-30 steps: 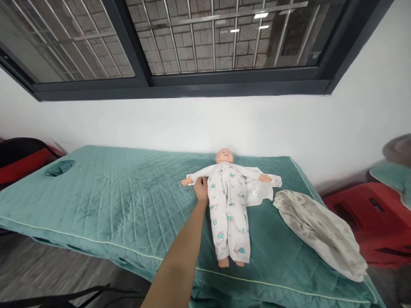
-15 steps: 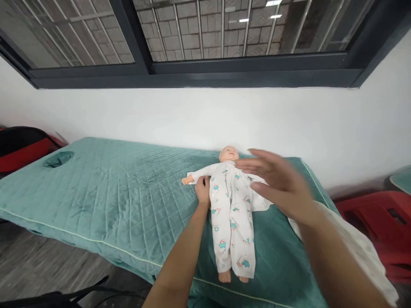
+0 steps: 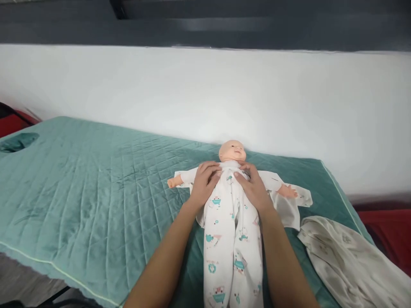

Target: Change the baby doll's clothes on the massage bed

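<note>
A baby doll (image 3: 232,150) lies on its back on the green quilted cover, its head toward the wall. White printed baby pants (image 3: 221,239) cover it from the chest down; the feet are out of frame. At the waistband on the left side of the doll's chest, my left hand (image 3: 205,182) has its fingers and thumb closed on the pants. My right hand (image 3: 254,184) grips the opposite side of the waistband. Both of the doll's arms stretch outward in white sleeves. A white garment (image 3: 287,211) is spread beneath the doll, its printed sleeve showing past the right arm.
A crumpled off-white cloth (image 3: 346,261) lies at the bed's right. The green quilted bed (image 3: 96,192) has a face hole (image 3: 19,142) at far left. A white wall (image 3: 144,94) rises behind it. Red chairs (image 3: 390,231) stand beyond the bed's ends.
My right hand has come down from the air onto the pants' waistband. My left hand has moved up from beside the doll's side to the chest. The view has tilted down and closer.
</note>
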`<move>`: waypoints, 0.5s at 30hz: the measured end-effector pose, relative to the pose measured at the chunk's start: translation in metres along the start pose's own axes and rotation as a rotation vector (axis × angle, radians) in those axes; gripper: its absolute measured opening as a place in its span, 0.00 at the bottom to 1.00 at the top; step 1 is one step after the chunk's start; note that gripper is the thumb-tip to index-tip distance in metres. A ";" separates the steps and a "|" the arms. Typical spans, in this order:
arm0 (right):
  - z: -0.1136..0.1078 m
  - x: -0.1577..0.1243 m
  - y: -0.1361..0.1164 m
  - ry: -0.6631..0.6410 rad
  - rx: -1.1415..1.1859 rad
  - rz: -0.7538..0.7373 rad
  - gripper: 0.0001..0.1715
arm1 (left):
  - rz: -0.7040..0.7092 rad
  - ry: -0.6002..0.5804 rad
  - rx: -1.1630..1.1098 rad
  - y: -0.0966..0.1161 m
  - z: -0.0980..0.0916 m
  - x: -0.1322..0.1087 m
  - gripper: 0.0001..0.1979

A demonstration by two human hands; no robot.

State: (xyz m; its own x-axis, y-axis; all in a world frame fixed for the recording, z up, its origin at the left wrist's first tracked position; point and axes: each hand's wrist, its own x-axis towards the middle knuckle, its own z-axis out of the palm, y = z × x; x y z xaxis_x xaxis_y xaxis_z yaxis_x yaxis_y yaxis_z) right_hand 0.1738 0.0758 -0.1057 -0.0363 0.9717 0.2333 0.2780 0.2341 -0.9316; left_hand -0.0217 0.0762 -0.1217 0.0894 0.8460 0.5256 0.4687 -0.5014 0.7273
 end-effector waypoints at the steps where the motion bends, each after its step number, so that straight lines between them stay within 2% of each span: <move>1: 0.001 0.000 0.000 0.010 -0.004 0.000 0.18 | -0.026 -0.063 -0.034 0.002 0.000 0.005 0.10; 4: 0.005 0.000 0.001 0.021 -0.034 -0.041 0.17 | -0.126 -0.176 -0.117 0.007 -0.002 0.009 0.13; 8: 0.008 -0.002 -0.003 -0.012 -0.097 -0.171 0.17 | -0.186 -0.230 -0.160 0.015 -0.008 -0.004 0.18; 12: 0.008 -0.005 -0.008 -0.029 -0.162 -0.291 0.15 | -0.141 -0.211 -0.149 0.021 -0.013 -0.016 0.16; 15: 0.009 -0.009 -0.013 -0.008 -0.218 -0.379 0.18 | -0.035 -0.193 -0.106 0.021 -0.014 -0.020 0.11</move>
State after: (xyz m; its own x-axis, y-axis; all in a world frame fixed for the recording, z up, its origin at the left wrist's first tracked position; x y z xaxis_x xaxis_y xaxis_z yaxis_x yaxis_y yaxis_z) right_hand 0.1621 0.0642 -0.0978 -0.1824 0.8188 0.5443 0.4393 0.5631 -0.6999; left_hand -0.0258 0.0461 -0.1104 0.2461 0.8772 0.4122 0.3802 -0.4786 0.7914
